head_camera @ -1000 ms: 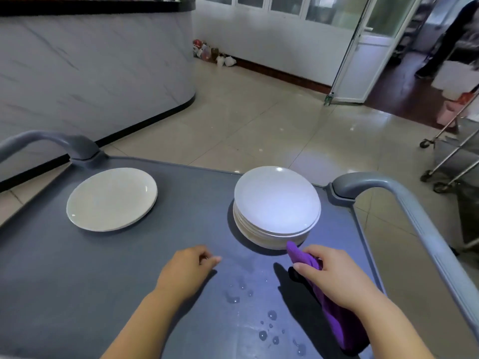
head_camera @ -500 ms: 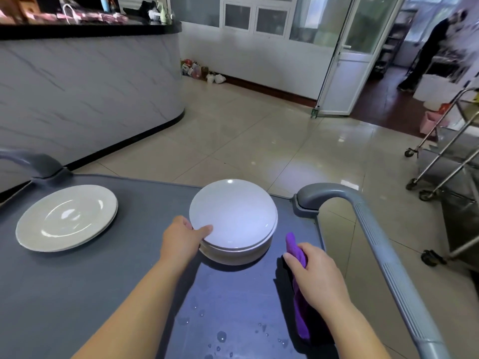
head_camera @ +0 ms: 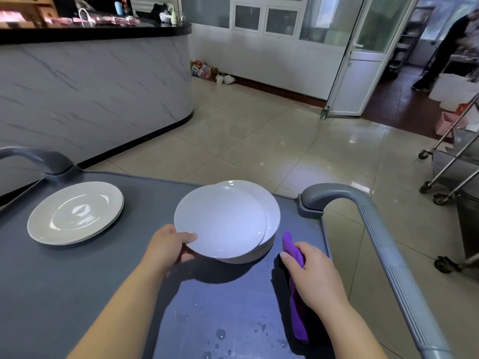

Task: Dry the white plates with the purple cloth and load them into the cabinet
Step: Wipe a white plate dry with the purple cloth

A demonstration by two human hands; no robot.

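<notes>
Gripping the near rim of a round, glossy white ceramic plate (head_camera: 220,224), the left hand (head_camera: 168,244) had its thumb on the upper face and its fingers curled beneath. This plate sat tilted, offset to the left of the stack of white plates (head_camera: 272,218), overlapping the stack's top and casting a dark shadow on the flat grey plastic cart top (head_camera: 77,281) below it. Its face was plain and unpatterned, with a shallow raised edge and a soft bluish sheen.

Just to the right of the stack, the right hand (head_camera: 313,275) was closed round a crumpled purple cloth (head_camera: 291,248). One end of the cloth poked up beside the stack and the rest trailed down under the wrist.

Well to the left of the stack lay a separate pair of white plates (head_camera: 75,212), flat and catching reflections. Nearer the person than the stack, water droplets (head_camera: 220,334) dotted the cart top. The curved grey handle (head_camera: 375,229) rose to the right of the stack.
</notes>
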